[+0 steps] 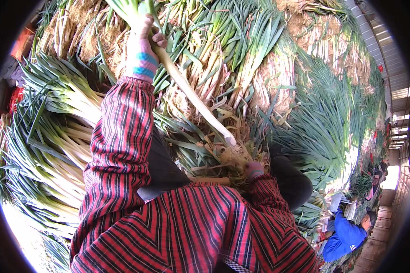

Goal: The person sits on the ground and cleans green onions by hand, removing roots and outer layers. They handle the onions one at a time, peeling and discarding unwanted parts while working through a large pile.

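Observation:
My left hand (150,32), in a glove with a pink and blue cuff, is closed around the green upper part of a long leek (198,99) at the top left of centre. The leek's white shaft slants down to the right, and its root end is close to my right hand (254,168). That hand, low in the centre, is partly hidden by roots and dry leaves (239,153); whether it grips them cannot be told. Loose green leaves lie between my knees.
Cleaned leeks (54,153) lie piled at left. Untrimmed leeks with roots (208,61) fill the area ahead, and another large pile (321,119) stands at right. A person in blue (345,237) is at the lower right. My knee (290,184) is beside my right hand.

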{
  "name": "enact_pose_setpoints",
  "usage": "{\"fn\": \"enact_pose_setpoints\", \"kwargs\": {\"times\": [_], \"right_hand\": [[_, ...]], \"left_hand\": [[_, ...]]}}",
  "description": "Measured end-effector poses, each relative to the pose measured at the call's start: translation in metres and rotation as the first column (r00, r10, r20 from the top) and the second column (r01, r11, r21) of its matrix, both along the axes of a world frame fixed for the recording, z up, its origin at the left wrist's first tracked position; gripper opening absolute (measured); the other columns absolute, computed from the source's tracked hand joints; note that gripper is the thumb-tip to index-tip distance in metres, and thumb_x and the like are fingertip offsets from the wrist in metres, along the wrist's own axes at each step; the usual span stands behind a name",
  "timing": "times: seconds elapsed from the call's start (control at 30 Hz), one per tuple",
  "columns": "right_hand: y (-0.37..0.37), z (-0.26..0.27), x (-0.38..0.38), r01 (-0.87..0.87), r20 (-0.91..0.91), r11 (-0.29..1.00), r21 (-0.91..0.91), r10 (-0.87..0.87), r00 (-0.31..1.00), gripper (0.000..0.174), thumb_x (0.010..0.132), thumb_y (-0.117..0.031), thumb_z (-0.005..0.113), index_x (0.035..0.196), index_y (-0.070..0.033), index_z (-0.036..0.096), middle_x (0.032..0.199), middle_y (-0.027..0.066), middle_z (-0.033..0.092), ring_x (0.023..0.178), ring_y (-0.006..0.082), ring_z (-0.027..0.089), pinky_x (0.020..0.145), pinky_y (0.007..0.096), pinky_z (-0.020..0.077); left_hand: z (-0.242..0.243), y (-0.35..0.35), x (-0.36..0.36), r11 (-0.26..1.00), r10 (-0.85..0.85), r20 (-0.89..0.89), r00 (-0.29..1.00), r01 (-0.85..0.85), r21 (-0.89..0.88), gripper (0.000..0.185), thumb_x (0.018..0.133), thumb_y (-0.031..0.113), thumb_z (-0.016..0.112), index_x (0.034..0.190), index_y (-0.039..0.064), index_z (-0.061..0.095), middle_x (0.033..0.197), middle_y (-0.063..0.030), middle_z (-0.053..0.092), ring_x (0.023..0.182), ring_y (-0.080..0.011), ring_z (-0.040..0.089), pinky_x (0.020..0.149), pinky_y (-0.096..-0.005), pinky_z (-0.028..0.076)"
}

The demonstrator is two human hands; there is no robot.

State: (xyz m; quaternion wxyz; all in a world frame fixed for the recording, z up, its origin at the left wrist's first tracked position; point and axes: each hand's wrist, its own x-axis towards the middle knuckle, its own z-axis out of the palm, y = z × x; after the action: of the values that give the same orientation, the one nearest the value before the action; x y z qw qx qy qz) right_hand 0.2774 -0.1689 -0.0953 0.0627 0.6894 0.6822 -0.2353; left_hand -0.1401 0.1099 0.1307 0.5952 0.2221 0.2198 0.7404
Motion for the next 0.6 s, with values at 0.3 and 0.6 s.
{"fn": "enact_pose_setpoints", "kwargs": {"times": [0.3,0.6], "right_hand": [[0.055,0.038,-0.065,0.529,-0.814,0.846,0.065,-0.262,0.518,0.019,0.077,-0.015,0.073,0.087,0.000,0.066,0.072,0.0089,0.066,0.063,0.0174,0.060,0.065,0.0298,0.0499],[0.098,0.123,-0.090,0.310,-0.284,0.599,0.738,-0.141,0.948,0.057,0.065,-0.016,0.083,0.115,-0.006,0.058,0.104,0.0134,0.060,0.093,0.0304,0.062,0.083,0.0396,0.0500]], "left_hand": [[-0.006,0.006,-0.001,0.979,0.204,0.114,0.972,-0.201,-0.042,0.021,0.091,0.020,0.066,0.103,0.010,0.052,0.074,0.0007,0.042,0.061,-0.0102,0.042,0.054,-0.0245,0.041],[-0.011,0.005,-0.005,0.961,0.269,0.140,0.953,-0.256,-0.103,0.017,0.093,0.019,0.064,0.093,0.009,0.050,0.071,-0.0007,0.043,0.060,-0.0116,0.041,0.052,-0.0261,0.041]]}}
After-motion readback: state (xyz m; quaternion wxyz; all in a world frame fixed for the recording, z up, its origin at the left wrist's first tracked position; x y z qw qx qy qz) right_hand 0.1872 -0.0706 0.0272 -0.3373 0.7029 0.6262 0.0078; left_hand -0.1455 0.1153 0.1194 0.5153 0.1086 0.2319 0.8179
